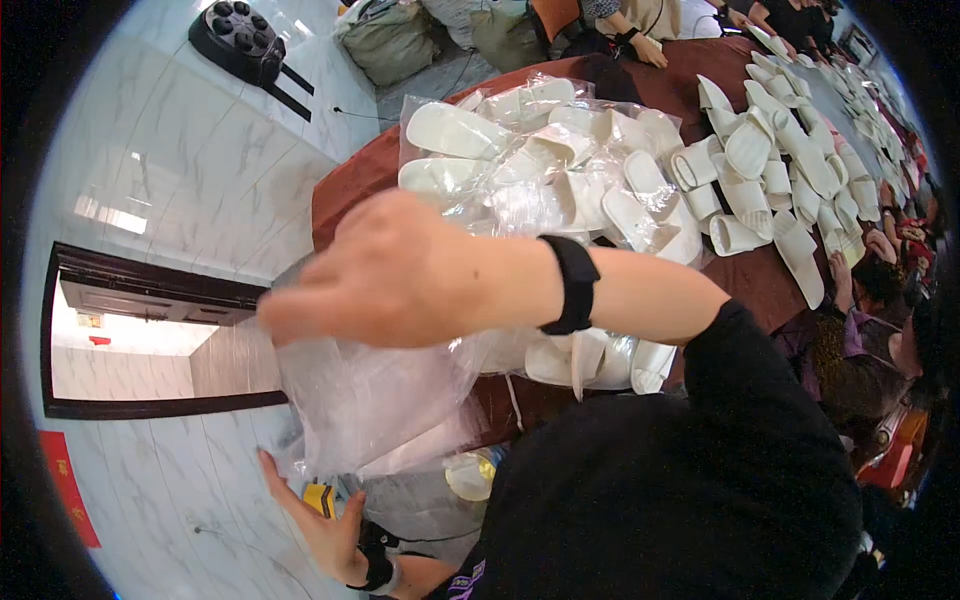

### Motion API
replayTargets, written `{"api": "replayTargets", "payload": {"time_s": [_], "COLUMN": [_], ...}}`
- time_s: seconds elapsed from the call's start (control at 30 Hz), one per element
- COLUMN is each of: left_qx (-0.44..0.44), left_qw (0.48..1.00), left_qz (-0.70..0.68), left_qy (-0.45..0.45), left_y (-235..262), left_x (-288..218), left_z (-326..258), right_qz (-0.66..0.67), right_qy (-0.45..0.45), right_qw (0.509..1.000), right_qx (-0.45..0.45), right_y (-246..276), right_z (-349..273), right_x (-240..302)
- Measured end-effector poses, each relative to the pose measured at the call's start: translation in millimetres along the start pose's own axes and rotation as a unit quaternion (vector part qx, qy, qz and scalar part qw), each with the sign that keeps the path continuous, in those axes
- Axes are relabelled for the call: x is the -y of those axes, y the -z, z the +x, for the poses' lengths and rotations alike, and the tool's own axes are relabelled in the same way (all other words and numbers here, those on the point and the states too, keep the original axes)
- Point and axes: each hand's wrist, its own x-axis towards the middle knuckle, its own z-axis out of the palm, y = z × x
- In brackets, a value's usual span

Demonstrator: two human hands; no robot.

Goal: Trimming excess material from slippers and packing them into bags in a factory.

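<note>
While right hand (385, 270) pinches clear bag (370, 400) — left hand (315, 520) below, fingers spread.

Heaped white flat slippers in clear plastic wrap (540, 170) crowd the near end of the brown-clothed table (350, 190), with loose white slippers (770, 170) blocking its right side. Open pale marble floor (200, 170) lies left; far left stands a black round device (240, 40).

A packing workroom: white slippers (745, 150) heaped along a long brown-clothed table (760, 280), seated workers alongside.
</note>
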Motion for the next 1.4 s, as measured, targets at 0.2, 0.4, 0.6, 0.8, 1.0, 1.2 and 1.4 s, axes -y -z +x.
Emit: {"api": "replayTargets", "payload": {"time_s": [0.2, 0.4, 0.6, 0.8, 1.0, 1.2, 1.4], "left_qx": [-0.33, -0.175, -0.223, -0.141, -0.011, -0.039, -0.017], "left_qw": [0.943, 0.974, 0.905, 0.859, 0.856, 0.902, 0.943], "left_qz": [0.052, -0.133, -0.318, -0.407, -0.381, -0.264, -0.027], "left_qy": [-0.013, -0.053, 0.176, 0.275, 0.349, 0.34, 0.332], "left_y": [-1.4, -30.1, -19.9, -54.8, -163.8, -234.6, -263.5], "left_x": [-34.4, 7.6, 26.6, 106.4, 262.1, 353.0, 408.8], "left_z": [13.5, -17.3, -33.2, -21.2, -5.5, -4.4, -6.9], "right_qz": [0.104, 0.298, 0.084, 0.341, 0.212, 0.122, 0.016], "right_qy": [0.132, -0.044, -0.07, -0.505, -0.495, -0.565, -0.614], "right_qw": [0.984, 0.949, 0.942, 0.758, 0.827, 0.795, 0.776], "right_qx": [-0.063, 0.09, 0.318, 0.234, 0.163, 0.184, 0.14], "right_y": [-47.3, -45.6, -6.8, -32.1, -73.7, -35.0, 15.9], "right_z": [-23.8, -28.2, -78.5, -132.2, -179.2, -224.1, -267.3], "right_x": [39.6, 66.0, 26.5, -7.5, -6.3, 3.8, 11.4]}}
